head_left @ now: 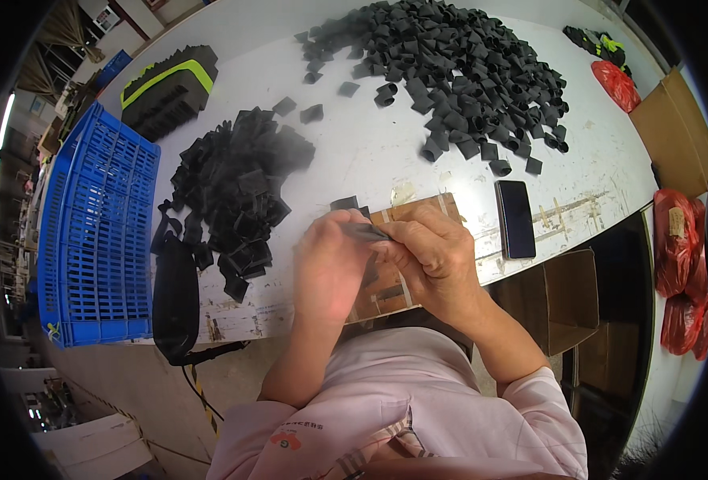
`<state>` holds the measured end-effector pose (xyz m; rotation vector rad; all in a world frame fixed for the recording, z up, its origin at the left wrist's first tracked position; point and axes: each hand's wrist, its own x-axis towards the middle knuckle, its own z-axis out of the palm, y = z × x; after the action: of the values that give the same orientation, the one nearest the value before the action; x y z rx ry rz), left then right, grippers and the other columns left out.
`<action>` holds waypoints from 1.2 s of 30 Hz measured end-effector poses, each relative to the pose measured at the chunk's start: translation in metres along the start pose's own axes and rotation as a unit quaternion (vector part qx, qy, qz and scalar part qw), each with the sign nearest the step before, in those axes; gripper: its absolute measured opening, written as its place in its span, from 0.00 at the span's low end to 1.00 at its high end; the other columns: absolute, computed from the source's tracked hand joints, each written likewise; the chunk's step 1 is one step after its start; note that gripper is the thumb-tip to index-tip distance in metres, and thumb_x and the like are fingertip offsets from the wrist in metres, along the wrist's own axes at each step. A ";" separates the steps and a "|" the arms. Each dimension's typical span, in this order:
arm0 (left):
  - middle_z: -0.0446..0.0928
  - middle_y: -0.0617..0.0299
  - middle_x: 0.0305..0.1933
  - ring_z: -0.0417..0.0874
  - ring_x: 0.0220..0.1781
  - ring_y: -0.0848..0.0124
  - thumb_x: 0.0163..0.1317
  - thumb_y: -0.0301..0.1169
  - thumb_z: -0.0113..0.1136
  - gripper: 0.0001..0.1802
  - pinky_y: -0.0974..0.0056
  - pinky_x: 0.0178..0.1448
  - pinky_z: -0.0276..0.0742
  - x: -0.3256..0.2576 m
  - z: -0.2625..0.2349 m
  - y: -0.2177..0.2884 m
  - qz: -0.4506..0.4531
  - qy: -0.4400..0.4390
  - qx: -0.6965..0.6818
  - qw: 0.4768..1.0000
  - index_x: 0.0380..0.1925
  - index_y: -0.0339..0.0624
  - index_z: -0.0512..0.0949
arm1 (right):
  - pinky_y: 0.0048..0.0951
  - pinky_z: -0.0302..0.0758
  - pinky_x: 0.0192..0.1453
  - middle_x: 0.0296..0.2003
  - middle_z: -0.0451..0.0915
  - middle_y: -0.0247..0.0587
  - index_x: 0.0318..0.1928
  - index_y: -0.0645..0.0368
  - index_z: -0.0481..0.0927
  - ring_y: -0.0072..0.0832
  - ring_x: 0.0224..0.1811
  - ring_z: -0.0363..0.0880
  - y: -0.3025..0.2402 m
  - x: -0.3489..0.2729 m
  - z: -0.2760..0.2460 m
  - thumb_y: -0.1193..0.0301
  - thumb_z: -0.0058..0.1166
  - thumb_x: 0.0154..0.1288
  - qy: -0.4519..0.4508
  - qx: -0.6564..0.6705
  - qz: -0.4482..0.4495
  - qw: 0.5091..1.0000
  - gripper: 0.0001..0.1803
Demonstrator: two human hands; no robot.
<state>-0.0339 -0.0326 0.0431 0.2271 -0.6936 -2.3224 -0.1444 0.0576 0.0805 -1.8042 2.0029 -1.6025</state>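
Both hands meet over the table's near edge on one small black fabric piece [365, 232]. My left hand [327, 260] grips its left part, the palm side facing up. Thumb and fingertips of my right hand [436, 254] pinch its right end. Below them lies a brown wooden board [387, 298] with pale worn patches. Another black piece [349, 203] rests just beyond my left fingers. To the left spreads a heap of flat black pieces [246, 188]. Farther off is a bigger heap of black tube-shaped pieces [482, 76], many with open ends.
A blue plastic crate [98, 232] and a black pouch-like thing [175, 300] stand at left. Behind them sits a stack of black pieces with a neon-yellow band [170, 90]. A phone [515, 220] lies right; red bags [680, 248] and a cardboard box [566, 302] are beyond.
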 end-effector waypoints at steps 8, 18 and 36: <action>0.73 0.55 0.39 0.73 0.42 0.68 0.59 0.29 0.52 0.10 0.63 0.49 0.68 -0.005 -0.005 -0.006 0.102 -0.009 0.122 0.987 0.36 0.32 0.74 | 0.29 0.65 0.22 0.19 0.69 0.40 0.28 0.64 0.76 0.33 0.21 0.67 0.014 -0.012 0.014 0.79 0.59 0.43 0.056 0.020 -0.012 0.998 0.08; 0.74 0.59 0.31 0.73 0.33 0.73 0.49 0.18 0.57 0.07 0.71 0.37 0.69 0.004 0.023 0.022 0.138 -0.053 0.474 0.868 0.30 0.34 0.78 | 0.26 0.67 0.24 0.22 0.73 0.40 0.31 0.64 0.78 0.32 0.22 0.69 0.003 -0.010 -0.003 0.76 0.60 0.45 -0.027 0.084 0.077 0.993 0.10; 0.74 0.59 0.29 0.73 0.32 0.71 0.47 0.14 0.54 0.08 0.72 0.37 0.68 0.013 -0.008 0.009 0.200 -0.086 0.399 0.891 0.29 0.33 0.77 | 0.29 0.70 0.24 0.22 0.72 0.40 0.27 0.63 0.77 0.33 0.24 0.72 0.007 0.004 -0.001 0.78 0.61 0.43 -0.017 0.011 -0.009 1.000 0.08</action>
<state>-0.0359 -0.0498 0.0416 0.2131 -1.6044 -1.5691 -0.1516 0.0543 0.0791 -1.8336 1.9526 -1.5798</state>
